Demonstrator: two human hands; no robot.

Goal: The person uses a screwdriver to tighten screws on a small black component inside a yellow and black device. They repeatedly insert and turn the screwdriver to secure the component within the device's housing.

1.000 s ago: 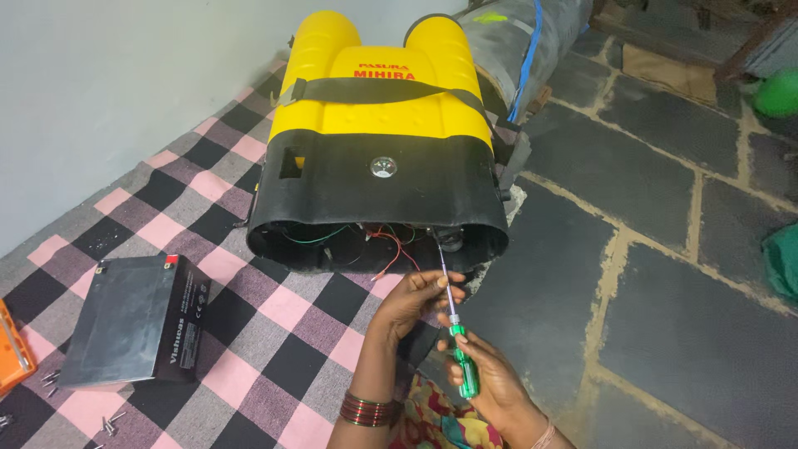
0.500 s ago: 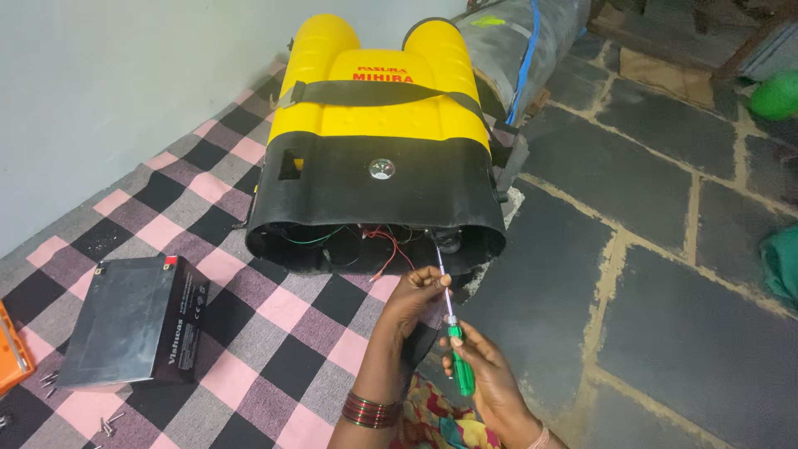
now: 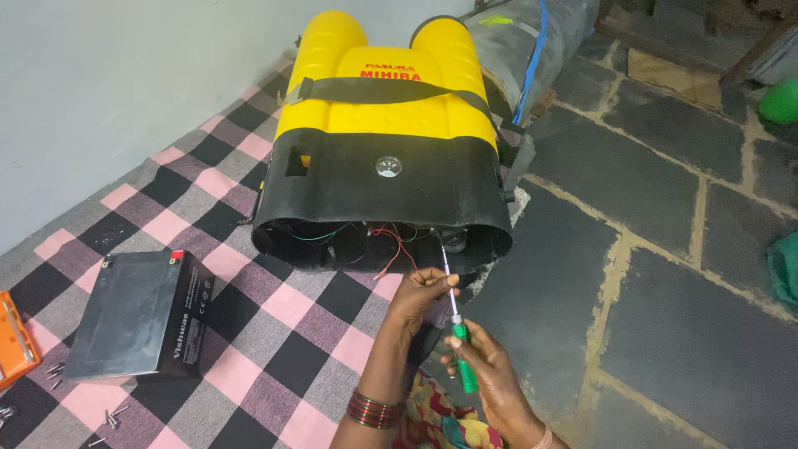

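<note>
A: Screwdriver (image 3: 455,320), green-handled, sits in the right hand (image 3: 490,378); the fingers are closed round the handle, and the metal shaft runs up from that grip toward the open black base of the yellow sprayer tank (image 3: 386,108).

B: And the other hand?

A: The left hand (image 3: 420,295) is just above the right-hand grip, its fingertips pinched together on the shaft partway up. The tip goes in at the mouth of the base; I cannot tell what it meets there.

B: What lies around the grip?

A: Beyond the tip, inside the base, red wires (image 3: 395,245) and a green one hang loose. The tank lies on its side, a black strap (image 3: 391,90) across its yellow body. Well to the left of the hands a black rectangular battery (image 3: 137,316) rests on the pink, black and grey checked cloth (image 3: 274,333), with small screws (image 3: 108,416) scattered near it and an orange object (image 3: 12,337) at the frame's edge. To the right of the grip is dark stone floor (image 3: 648,249). Red bangles (image 3: 374,409) ring the left wrist, below the grip.
</note>
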